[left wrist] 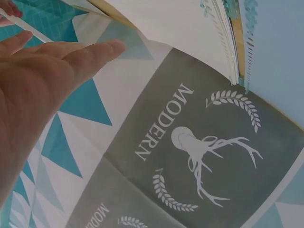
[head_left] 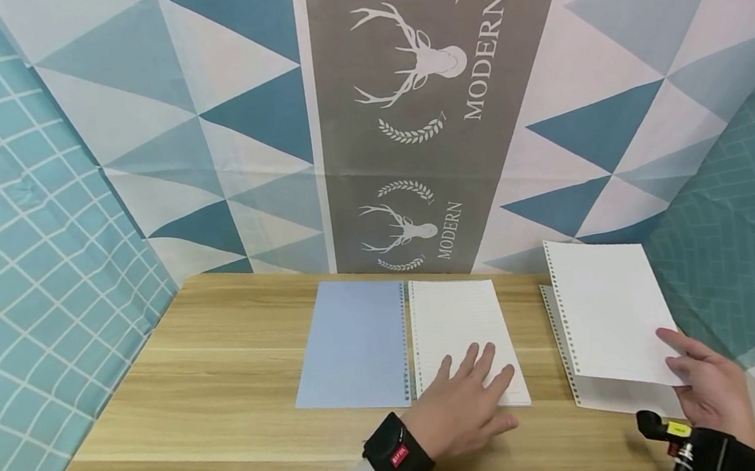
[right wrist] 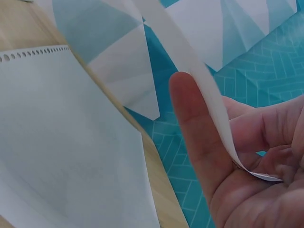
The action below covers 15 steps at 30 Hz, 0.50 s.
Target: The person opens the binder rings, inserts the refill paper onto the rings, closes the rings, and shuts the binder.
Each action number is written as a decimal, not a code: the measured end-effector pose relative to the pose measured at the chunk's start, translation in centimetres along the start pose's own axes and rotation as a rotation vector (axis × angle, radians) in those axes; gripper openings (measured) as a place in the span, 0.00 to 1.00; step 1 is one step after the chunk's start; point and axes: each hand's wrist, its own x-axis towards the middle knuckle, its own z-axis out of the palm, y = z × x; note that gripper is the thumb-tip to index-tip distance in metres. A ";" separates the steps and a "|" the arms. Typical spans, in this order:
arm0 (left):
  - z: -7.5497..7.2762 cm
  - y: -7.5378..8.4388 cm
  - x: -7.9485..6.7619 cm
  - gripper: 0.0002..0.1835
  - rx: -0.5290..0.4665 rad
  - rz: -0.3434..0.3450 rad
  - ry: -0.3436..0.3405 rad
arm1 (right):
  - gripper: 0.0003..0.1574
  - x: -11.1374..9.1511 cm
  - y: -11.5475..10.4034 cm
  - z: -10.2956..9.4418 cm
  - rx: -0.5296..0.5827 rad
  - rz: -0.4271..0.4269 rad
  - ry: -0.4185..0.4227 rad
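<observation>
A loose-leaf notebook lies spread on the table, with a pale blue cover [head_left: 358, 346] on the left and white lined pages [head_left: 457, 320] on the right. My left hand [head_left: 463, 408] is over the lower part of those pages, fingers straight and spread; contact is hard to tell. Off to the right, my right hand [head_left: 713, 388] pinches the lower right edge of a white hole-punched sheet [head_left: 613, 310]. That sheet is raised and tilted above another white punched sheet [head_left: 636, 394] on the table. In the right wrist view, the held paper [right wrist: 216, 109] bends between thumb and fingers.
The wooden table [head_left: 213, 386] extends to the left of the notebook. A patterned cloth [head_left: 251, 110] with deer prints hangs behind it. Teal cloths flank both sides, the right one [head_left: 752, 208] close to my right hand.
</observation>
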 end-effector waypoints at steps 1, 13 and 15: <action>-0.1 -0.1 0.0 0.36 0.000 -0.001 0.003 | 0.33 -0.1 -0.1 0.1 0.004 0.001 -0.003; -0.9 -1.8 -0.1 0.36 -0.068 -0.049 0.020 | 0.34 -0.9 -0.6 0.9 0.046 -0.092 -0.035; -1.0 -2.0 -0.1 0.36 -0.068 -0.056 0.022 | 0.35 -1.0 -0.7 1.1 0.055 -0.102 -0.044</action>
